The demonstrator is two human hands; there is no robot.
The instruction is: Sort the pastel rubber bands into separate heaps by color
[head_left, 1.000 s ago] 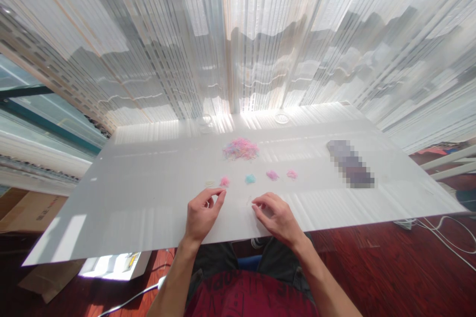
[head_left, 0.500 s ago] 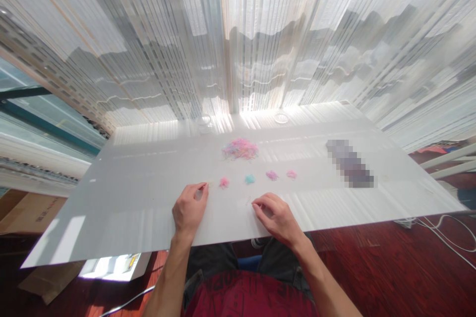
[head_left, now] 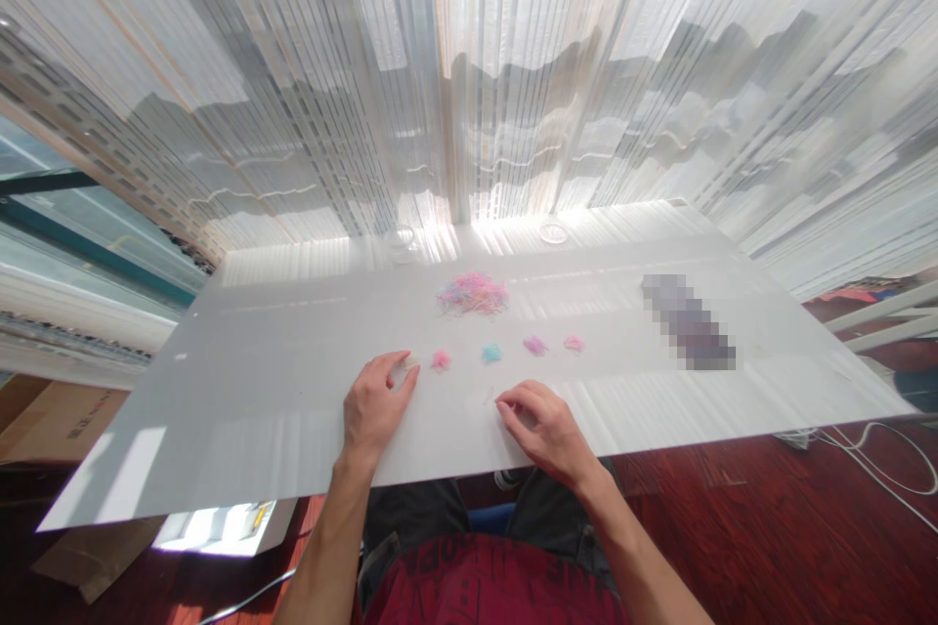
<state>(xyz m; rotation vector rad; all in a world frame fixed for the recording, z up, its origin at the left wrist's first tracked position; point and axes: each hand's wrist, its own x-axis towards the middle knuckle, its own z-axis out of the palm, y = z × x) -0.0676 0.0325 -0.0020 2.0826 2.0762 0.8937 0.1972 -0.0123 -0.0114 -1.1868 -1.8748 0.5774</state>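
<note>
My left hand (head_left: 375, 400) rests on the table with thumb and fingers apart, around a small pale cluster of rubber bands (head_left: 411, 363). My right hand (head_left: 538, 425) is pinched low over the table, a thin, faint rubber band (head_left: 489, 396) showing at its fingertips. Beyond the hands lies a row of small rubber band clusters: pink (head_left: 441, 360), turquoise (head_left: 490, 353), purple (head_left: 534, 345) and light pink (head_left: 574, 344). Farther back is a larger mixed heap of rubber bands (head_left: 473, 294), mostly pink with blue and yellow.
Everything lies on a white table (head_left: 256, 391). A blurred-out dark object (head_left: 689, 322) is on its right side. Sheer striped curtains (head_left: 469, 98) hang along the back edge. A cardboard box (head_left: 59, 415) stands at the left, and white cables (head_left: 879, 469) trail over the floor at the right.
My left thumb and fingers have parted from a pinch, and that hand has shifted slightly right at the pale cluster. My right hand has stayed in place.
</note>
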